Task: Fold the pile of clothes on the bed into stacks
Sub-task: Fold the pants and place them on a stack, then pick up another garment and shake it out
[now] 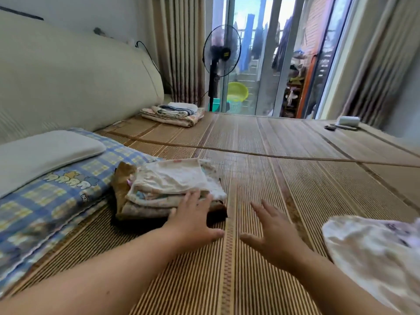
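The left hand [193, 220] lies flat with straight fingers against the near edge of one stack of folded pale printed clothes [172, 185] on the striped woven bamboo bed mat [250, 280]. The right hand [272, 230] is spread wide beside it and holds nothing. One loose pale floral garment [375, 253] lies to the right. A second folded stack of quilted cloths [175, 113] sits far back. Small lettering on the blue checked pillow [68, 185] is too blurred to read.

Bare left hand [193, 221], bare right hand [272, 233]; mole [108, 292] on left forearm [95, 276].
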`<action>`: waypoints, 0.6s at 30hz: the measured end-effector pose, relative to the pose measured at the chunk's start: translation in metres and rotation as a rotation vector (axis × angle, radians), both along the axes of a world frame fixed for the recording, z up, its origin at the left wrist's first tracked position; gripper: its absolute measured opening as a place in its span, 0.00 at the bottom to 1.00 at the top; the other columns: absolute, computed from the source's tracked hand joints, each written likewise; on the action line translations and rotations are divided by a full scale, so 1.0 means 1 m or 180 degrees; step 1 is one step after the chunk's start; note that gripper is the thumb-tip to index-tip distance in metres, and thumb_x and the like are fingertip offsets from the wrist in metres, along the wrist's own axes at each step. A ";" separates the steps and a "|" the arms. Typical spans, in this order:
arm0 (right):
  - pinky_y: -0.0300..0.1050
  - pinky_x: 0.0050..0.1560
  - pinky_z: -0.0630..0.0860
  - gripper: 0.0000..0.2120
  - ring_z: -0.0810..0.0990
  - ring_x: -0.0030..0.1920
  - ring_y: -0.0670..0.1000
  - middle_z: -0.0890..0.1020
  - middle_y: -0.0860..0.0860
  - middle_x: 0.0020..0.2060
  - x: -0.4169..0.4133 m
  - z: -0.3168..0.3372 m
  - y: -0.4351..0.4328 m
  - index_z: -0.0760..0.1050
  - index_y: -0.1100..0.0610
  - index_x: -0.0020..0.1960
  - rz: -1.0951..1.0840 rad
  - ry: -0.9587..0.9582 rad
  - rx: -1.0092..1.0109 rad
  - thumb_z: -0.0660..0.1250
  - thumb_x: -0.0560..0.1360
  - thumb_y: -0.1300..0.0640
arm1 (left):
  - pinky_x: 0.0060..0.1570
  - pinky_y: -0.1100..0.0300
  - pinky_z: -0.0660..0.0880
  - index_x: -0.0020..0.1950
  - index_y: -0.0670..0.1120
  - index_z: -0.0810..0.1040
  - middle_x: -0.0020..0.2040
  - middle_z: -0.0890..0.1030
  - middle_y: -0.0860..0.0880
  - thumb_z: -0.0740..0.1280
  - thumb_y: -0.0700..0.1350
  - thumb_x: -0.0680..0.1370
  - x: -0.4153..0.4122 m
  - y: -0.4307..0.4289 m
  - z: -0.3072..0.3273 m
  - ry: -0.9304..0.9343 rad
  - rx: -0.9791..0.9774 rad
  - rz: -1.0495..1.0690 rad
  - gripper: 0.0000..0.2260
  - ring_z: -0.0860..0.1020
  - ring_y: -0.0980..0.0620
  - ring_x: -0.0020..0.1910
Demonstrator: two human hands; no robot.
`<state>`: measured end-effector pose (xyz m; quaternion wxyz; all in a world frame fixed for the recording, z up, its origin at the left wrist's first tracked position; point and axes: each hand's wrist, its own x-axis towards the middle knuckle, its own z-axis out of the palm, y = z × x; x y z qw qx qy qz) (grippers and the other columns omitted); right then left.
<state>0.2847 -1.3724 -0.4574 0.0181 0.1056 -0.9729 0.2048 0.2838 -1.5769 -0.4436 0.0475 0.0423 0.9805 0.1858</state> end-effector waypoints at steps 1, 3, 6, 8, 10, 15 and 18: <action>0.59 0.75 0.50 0.41 0.46 0.77 0.50 0.48 0.46 0.78 0.024 0.001 0.020 0.45 0.41 0.77 -0.0103 -0.0028 0.0023 0.64 0.72 0.36 | 0.75 0.41 0.45 0.79 0.57 0.45 0.79 0.40 0.52 0.67 0.64 0.73 0.023 0.026 0.000 -0.0069 -0.0016 -0.0234 0.42 0.38 0.50 0.77; 0.59 0.75 0.51 0.41 0.48 0.77 0.50 0.50 0.46 0.78 0.068 -0.001 0.059 0.47 0.40 0.76 -0.0351 -0.0131 -0.0047 0.65 0.72 0.36 | 0.75 0.42 0.43 0.78 0.61 0.46 0.79 0.41 0.55 0.67 0.63 0.73 0.066 0.078 -0.001 -0.0230 -0.0080 -0.0694 0.41 0.38 0.51 0.77; 0.55 0.73 0.58 0.39 0.57 0.75 0.51 0.59 0.48 0.76 0.122 -0.010 0.116 0.55 0.44 0.76 -0.0833 -0.0196 -0.0409 0.67 0.70 0.38 | 0.75 0.41 0.42 0.77 0.62 0.47 0.79 0.42 0.55 0.67 0.62 0.73 0.110 0.145 -0.005 -0.0442 -0.0216 -0.1346 0.39 0.39 0.51 0.77; 0.50 0.73 0.60 0.36 0.61 0.73 0.50 0.63 0.48 0.74 0.153 -0.015 0.149 0.58 0.46 0.75 -0.1141 -0.0223 -0.0628 0.68 0.71 0.40 | 0.75 0.41 0.43 0.77 0.61 0.47 0.79 0.44 0.54 0.67 0.61 0.74 0.130 0.185 -0.009 -0.0563 -0.0288 -0.1655 0.39 0.41 0.51 0.78; 0.46 0.71 0.61 0.34 0.61 0.72 0.47 0.64 0.46 0.73 0.173 -0.018 0.175 0.59 0.45 0.75 -0.1320 -0.0261 -0.0755 0.67 0.72 0.41 | 0.75 0.42 0.45 0.78 0.60 0.47 0.79 0.46 0.54 0.67 0.61 0.74 0.144 0.218 -0.016 -0.0668 -0.0292 -0.1804 0.39 0.45 0.51 0.78; 0.48 0.73 0.60 0.34 0.61 0.74 0.50 0.63 0.49 0.74 0.180 -0.024 0.235 0.58 0.48 0.75 -0.1534 -0.0475 -0.0607 0.67 0.73 0.47 | 0.76 0.46 0.51 0.78 0.56 0.47 0.79 0.52 0.55 0.68 0.58 0.74 0.153 0.279 -0.030 -0.0780 -0.0312 -0.1852 0.40 0.52 0.53 0.77; 0.45 0.70 0.63 0.29 0.67 0.70 0.51 0.69 0.52 0.70 0.176 -0.026 0.260 0.63 0.49 0.73 -0.1648 -0.0415 -0.0839 0.64 0.73 0.56 | 0.74 0.52 0.56 0.79 0.54 0.49 0.78 0.58 0.54 0.68 0.58 0.75 0.140 0.309 -0.041 -0.0569 -0.0274 -0.1780 0.39 0.57 0.52 0.76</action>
